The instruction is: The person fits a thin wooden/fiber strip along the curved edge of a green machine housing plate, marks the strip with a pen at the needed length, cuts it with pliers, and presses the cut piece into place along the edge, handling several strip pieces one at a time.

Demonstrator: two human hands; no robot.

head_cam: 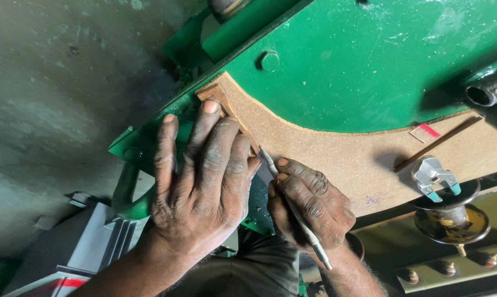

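The left hand (201, 184) lay open, palm down, pressing the brown gasket sheet (336, 148) against the green machine plate (358, 66) near the sheet's left corner, while just beside it the right hand (309, 204) gripped a metal scriber (295, 208), its tip on the sheet's edge

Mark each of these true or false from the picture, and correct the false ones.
1. The left hand lies flat on the brown sheet. True.
2. The right hand holds a hammer. False: it grips a thin metal scriber, tip on the sheet.
3. The machine plate is red. False: it is green.
4. A small clamp lies on the sheet to the right. True.
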